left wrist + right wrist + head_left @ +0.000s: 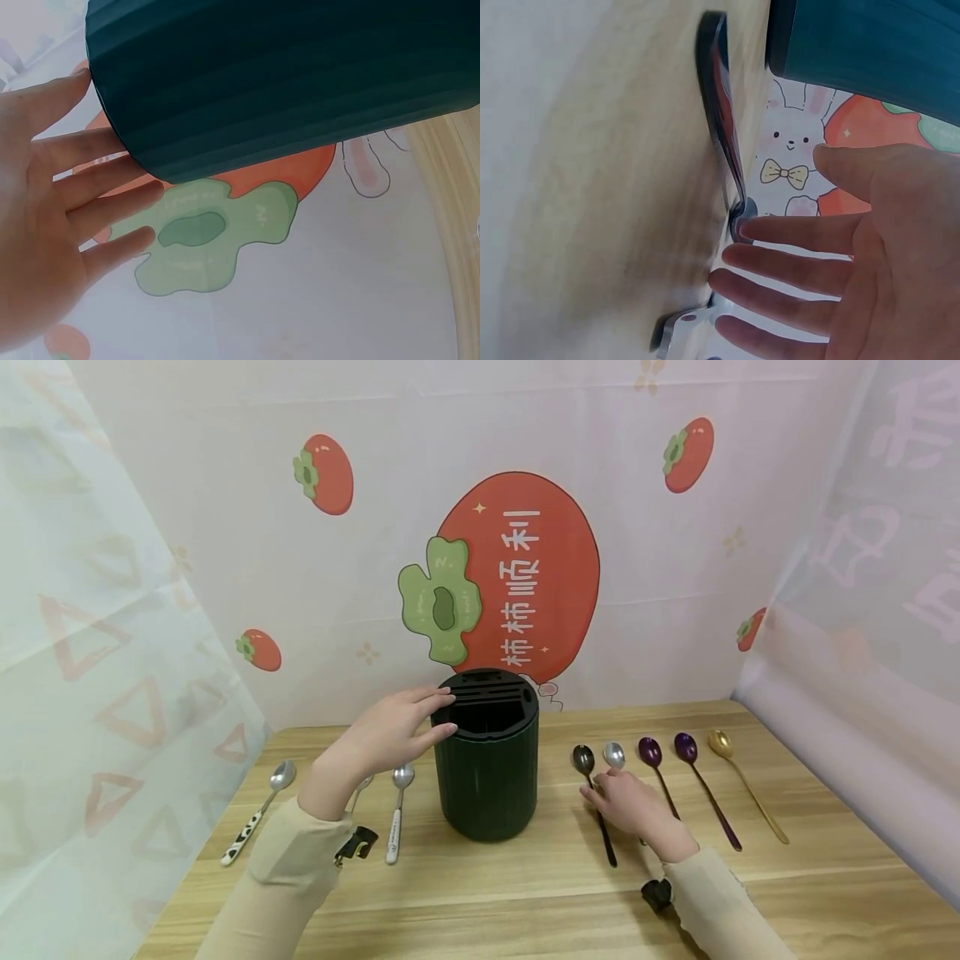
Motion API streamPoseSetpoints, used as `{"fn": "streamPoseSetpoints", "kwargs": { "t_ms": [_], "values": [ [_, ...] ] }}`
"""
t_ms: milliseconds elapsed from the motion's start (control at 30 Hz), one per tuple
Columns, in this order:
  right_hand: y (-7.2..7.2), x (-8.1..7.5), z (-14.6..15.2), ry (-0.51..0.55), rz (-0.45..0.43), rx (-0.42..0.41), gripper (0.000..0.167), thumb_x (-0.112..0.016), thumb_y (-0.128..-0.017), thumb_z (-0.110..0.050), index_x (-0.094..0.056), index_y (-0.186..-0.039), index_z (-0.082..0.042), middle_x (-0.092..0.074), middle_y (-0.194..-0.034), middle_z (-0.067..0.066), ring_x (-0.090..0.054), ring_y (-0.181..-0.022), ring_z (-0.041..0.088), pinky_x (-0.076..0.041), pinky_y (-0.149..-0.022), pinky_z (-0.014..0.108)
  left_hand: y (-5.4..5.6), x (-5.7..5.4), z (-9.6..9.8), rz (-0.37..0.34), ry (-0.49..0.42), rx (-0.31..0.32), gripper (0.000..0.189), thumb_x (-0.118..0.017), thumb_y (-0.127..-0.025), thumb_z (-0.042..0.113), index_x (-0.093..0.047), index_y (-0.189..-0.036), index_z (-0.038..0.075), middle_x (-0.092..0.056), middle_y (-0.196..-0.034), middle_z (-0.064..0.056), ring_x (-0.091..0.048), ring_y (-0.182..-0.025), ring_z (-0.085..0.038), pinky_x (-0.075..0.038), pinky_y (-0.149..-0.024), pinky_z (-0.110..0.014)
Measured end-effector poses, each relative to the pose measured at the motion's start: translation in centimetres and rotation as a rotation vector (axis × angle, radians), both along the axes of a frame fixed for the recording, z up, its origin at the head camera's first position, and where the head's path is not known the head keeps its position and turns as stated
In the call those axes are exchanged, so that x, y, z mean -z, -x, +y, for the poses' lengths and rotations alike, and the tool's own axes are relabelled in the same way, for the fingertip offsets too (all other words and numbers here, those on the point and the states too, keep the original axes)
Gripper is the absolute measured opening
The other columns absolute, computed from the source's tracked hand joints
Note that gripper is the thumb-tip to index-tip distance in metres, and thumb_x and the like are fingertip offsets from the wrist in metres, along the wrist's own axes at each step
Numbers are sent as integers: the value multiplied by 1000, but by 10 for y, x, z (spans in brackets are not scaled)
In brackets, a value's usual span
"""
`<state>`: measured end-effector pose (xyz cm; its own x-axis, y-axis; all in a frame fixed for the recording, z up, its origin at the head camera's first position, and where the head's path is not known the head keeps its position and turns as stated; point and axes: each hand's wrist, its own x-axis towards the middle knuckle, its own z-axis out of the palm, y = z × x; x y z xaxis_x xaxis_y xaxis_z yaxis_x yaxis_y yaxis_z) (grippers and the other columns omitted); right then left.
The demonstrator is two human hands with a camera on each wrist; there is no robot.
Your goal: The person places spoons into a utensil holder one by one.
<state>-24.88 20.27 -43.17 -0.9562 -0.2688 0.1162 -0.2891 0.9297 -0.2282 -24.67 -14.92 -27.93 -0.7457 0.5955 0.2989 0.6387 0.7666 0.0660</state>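
Note:
A dark green ribbed utensil holder with a black slotted top stands upright mid-table. My left hand is at its upper left rim, fingers extended and touching the edge; the left wrist view shows this hand beside the green holder. Over the black spoon and a silver spoon hovers my right hand. In the right wrist view its fingers stretch toward the black spoon, with nothing gripped; whether a fingertip touches it, I cannot tell.
Right of my right hand lie two purple spoons and a gold spoon. On the left are a spoon with a cow-patterned handle, a white-handled spoon and another spoon partly behind my left wrist. A printed cloth backs the wooden table.

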Motion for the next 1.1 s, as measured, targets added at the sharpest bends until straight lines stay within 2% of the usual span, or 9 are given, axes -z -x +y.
{"fn": "streamPoseSetpoints", "kwargs": {
  "t_ms": [167,400,767,1100],
  "values": [
    [2,2,1,-14,15,2,38,-54,-96,-36,-67,-94,-1,-64,-91,14,-62,-76,24,-52,-65,40,-1,0,1,-10,-7,-3,50,-52,-96,43,-55,-134,10,-53,-139,-8,-47,-131,-25,-39,-107,-42],
    [6,3,0,-9,15,5,31,-57,-95,-32,-61,-76,-8,-55,-77,6,-47,-60,15,-40,-54,29,0,0,1,-12,-10,-8,51,-52,-96,43,-55,-134,10,-53,-138,-7,-46,-131,-25,-40,-107,-42],
    [9,2,-3,1,8,7,23,-61,-92,-26,-65,-82,-6,-56,-80,7,-48,-62,14,-41,-53,28,-2,0,2,-21,-9,-14,52,-51,-96,44,-54,-135,11,-53,-139,-6,-47,-131,-24,-40,-106,-42],
    [16,0,-5,31,-23,14,23,-63,-91,-23,-60,-72,-9,-53,-69,2,-47,-57,13,-40,-50,26,-2,-3,3,-43,-9,-25,52,-53,-95,43,-54,-135,9,-54,-138,-8,-48,-130,-26,-41,-105,-44]
  ]
}}
